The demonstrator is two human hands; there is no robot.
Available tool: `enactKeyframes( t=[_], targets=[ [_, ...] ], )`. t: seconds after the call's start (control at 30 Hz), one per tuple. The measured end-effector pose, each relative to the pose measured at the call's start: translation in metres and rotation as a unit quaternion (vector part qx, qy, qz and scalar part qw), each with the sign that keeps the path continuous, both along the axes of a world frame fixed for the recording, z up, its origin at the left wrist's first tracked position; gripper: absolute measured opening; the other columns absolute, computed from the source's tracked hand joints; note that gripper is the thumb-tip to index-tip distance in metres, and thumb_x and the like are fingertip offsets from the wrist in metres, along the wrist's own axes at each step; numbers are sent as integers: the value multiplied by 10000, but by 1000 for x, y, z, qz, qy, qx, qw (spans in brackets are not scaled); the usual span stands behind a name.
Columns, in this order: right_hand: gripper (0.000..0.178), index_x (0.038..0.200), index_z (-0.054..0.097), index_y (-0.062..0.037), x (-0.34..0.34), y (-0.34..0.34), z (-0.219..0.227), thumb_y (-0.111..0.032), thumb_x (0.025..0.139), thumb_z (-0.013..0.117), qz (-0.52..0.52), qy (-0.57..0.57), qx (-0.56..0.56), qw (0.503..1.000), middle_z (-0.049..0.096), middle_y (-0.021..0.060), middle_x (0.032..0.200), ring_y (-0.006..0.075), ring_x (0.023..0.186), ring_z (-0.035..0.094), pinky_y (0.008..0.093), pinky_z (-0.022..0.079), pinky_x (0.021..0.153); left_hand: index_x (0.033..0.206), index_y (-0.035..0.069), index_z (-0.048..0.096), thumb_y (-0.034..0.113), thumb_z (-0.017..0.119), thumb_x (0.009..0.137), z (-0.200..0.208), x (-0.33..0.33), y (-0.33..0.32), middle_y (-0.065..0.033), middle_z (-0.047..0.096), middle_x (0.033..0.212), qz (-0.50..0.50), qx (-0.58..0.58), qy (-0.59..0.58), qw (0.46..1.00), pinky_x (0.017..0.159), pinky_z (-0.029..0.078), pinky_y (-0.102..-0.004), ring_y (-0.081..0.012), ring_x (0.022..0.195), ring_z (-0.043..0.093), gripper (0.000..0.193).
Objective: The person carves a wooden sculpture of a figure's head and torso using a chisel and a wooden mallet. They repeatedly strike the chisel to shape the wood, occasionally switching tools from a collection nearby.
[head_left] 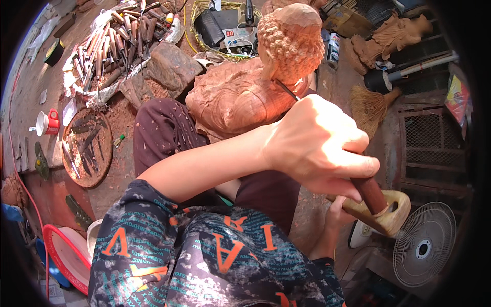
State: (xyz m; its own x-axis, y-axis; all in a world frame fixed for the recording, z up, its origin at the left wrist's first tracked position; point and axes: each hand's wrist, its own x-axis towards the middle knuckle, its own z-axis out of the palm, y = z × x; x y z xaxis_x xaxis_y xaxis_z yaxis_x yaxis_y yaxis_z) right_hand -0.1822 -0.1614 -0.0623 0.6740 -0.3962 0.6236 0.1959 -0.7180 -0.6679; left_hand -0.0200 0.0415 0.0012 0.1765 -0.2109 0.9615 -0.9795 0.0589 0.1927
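A reddish wooden carving (230, 97) of a draped figure with a curly-haired head lies in front of me against my legs. My left hand (322, 143) is wrapped around the brown wooden handle of a carving chisel (369, 193). Its thin dark blade reaches the carving's neck, just below the curls. Lower right, my right hand (337, 212) grips a pale wooden mallet (391, 215) by its handle. The mallet's head is at the butt of the chisel handle and appears to touch it. The chisel's cutting edge is too small to make out.
Many wood-handled chisels (110, 51) lie piled at upper left, beside a wood block (171, 69). A round tray (105, 171) holds blades, near a red mug (48, 123). A basket (194, 25) with an electric device stands behind. At right are a broom (371, 110) and a fan (424, 245).
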Motion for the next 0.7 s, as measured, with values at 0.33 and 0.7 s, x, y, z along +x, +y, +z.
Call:
enactKeyframes(
  t=[0.33, 0.7],
  targets=[
    [640, 1262, 314, -82, 6, 13, 19, -570, 892, 498, -55, -25, 23, 998, 495, 8, 860, 126, 881, 506, 347, 434, 837, 691, 158, 533, 484, 697, 595, 8, -11, -9, 15, 471, 584, -52, -6, -24, 998, 389, 391, -332, -182, 482, 542, 377],
    [761, 1320, 195, -17, 14, 31, 46, -276, 788, 674, 7, -126, -9, 992, 550, 86, 871, 168, 784, 552, 342, 437, 790, 683, 168, 519, 470, 699, 608, 0, -3, -9, 20, 462, 593, 2, -6, -13, 1000, 391, 379, -321, -173, 498, 546, 359]
  ],
)
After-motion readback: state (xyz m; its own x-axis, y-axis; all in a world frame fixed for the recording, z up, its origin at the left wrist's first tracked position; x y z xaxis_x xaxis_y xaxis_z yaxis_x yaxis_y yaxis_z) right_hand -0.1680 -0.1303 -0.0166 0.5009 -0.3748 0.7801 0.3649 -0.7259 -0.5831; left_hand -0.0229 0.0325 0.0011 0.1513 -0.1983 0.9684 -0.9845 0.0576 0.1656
